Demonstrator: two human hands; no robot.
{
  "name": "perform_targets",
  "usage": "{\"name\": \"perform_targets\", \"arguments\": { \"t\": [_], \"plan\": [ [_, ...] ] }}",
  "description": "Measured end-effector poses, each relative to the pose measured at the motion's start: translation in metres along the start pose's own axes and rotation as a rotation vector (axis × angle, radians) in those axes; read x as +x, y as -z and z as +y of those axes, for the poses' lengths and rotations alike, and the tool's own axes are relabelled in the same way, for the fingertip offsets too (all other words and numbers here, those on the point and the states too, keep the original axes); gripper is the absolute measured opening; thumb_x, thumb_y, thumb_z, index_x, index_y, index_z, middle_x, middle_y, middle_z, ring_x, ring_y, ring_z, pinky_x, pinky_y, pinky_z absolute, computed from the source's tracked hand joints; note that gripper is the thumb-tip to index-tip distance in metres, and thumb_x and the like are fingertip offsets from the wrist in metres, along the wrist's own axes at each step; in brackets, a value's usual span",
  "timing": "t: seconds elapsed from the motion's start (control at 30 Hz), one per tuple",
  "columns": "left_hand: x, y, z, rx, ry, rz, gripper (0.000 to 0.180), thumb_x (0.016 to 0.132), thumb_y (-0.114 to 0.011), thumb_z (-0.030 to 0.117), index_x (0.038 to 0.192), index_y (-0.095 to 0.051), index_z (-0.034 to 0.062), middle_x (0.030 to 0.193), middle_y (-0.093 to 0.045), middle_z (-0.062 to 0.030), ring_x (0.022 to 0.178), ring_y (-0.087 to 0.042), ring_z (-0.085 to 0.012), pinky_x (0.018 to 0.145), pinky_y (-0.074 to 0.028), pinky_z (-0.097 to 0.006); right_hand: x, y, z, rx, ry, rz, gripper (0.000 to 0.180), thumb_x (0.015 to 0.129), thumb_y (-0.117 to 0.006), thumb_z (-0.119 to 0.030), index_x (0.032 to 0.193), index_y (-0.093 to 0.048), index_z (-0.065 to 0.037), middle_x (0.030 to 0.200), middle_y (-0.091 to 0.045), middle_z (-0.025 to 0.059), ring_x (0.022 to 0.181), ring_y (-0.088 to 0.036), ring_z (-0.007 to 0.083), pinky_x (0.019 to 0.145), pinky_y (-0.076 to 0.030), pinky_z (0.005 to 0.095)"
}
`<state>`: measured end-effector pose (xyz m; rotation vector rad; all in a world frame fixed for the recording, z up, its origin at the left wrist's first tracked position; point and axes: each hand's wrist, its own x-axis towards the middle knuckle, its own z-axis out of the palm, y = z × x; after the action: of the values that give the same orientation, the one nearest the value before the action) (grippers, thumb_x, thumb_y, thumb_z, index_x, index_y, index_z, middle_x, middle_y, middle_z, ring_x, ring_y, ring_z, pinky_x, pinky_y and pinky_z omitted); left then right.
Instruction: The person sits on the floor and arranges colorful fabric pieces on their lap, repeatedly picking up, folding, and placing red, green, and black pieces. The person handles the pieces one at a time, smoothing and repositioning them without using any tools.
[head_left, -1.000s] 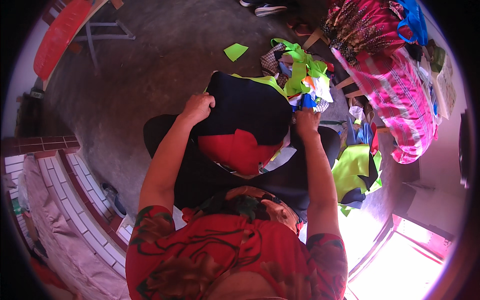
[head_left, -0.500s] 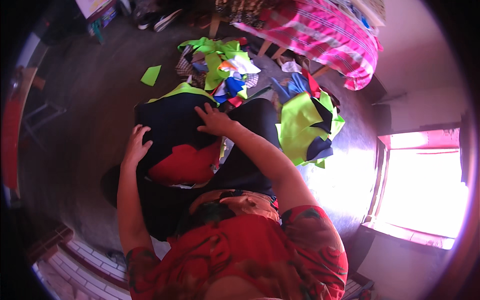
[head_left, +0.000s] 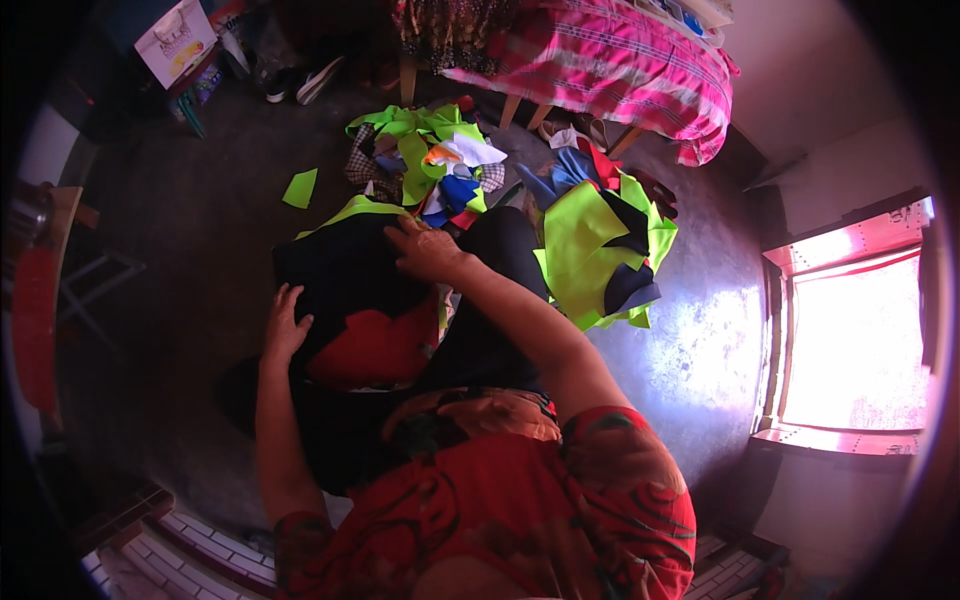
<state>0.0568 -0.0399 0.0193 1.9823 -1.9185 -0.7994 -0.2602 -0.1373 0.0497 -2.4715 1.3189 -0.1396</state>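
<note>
Over my lap lies a piece of black cloth point(head_left: 335, 262), with a red cloth piece point(head_left: 370, 345) showing at its near side. Lime-green cloth point(head_left: 352, 210) peeks out along the far edge. My left hand point(head_left: 286, 328) rests at the left edge of the black cloth, fingers stretched and a little apart. On the upper right part of the same cloth lies my right hand point(head_left: 430, 252), its fingers extended toward the far edge and its thumb tucked below. Neither hand visibly grips anything.
Beyond my lap sits a heap of mixed cloth scraps point(head_left: 420, 155). Another pile of lime, black and blue pieces point(head_left: 590, 240) lies to the right. One green scrap point(head_left: 300, 188) is on the floor. A table with a pink checked cloth point(head_left: 610, 70) stands at the back.
The fingers of my right hand have come closer together and shifted toward the cloth's far edge. My left hand stays at the left edge. The whole view has tilted slightly.
</note>
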Motion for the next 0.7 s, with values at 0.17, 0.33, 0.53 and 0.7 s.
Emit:
{"name": "perform_targets", "arguments": {
  "t": [0.17,0.33,0.53,0.7],
  "plan": [
    [-0.001,-0.003,-0.006,-0.06,0.052,-0.028,0.059,0.082,-0.066,0.009,0.136,-0.041,0.015,0.151,-0.024,-0.0139,0.138,-0.026,-0.0316,0.11,-0.031,-0.04,-0.06,0.076,-0.006,0.073,0.143,0.393,0.049,0.078,-0.064,-0.014,0.126,-0.053,-0.01,0.128,-0.051,0.0149,0.113,-0.054,0.032,0.093,-0.046,0.039],
    [-0.001,-0.004,-0.006,0.003,0.005,0.001,0.06,0.08,-0.068,0.009,0.134,-0.043,0.0137,0.149,-0.027,-0.0143,0.137,-0.028,-0.0327,0.11,-0.031,-0.041,-0.135,0.131,0.045,0.06,-0.083,0.558,0.042,0.076,-0.064,-0.006,0.118,-0.059,-0.01,0.122,-0.058,0.0124,0.11,-0.056,0.0312,0.095,-0.045,0.0393],
    [0.0,-0.008,-0.01,-0.047,-0.016,0.027,0.06,0.078,-0.069,0.009,0.132,-0.044,0.014,0.148,-0.029,-0.0157,0.135,-0.031,-0.0339,0.109,-0.033,-0.041,-0.2,0.147,0.096,-0.26,-0.383,0.339,0.056,0.071,-0.069,-0.003,0.124,-0.057,-0.014,0.135,-0.047,0.0119,0.122,-0.046,0.0305,0.1,-0.039,0.041],
    [-0.004,-0.006,-0.008,-0.054,0.0,0.015,0.062,0.078,-0.069,0.009,0.134,-0.043,0.0156,0.148,-0.029,-0.0143,0.136,-0.03,-0.0335,0.109,-0.032,-0.041,-0.209,0.126,0.112,-0.309,-0.447,0.317,0.059,0.069,-0.068,-0.002,0.125,-0.057,-0.016,0.135,-0.047,0.0113,0.122,-0.045,0.0299,0.099,-0.039,0.041]
  ]
}}
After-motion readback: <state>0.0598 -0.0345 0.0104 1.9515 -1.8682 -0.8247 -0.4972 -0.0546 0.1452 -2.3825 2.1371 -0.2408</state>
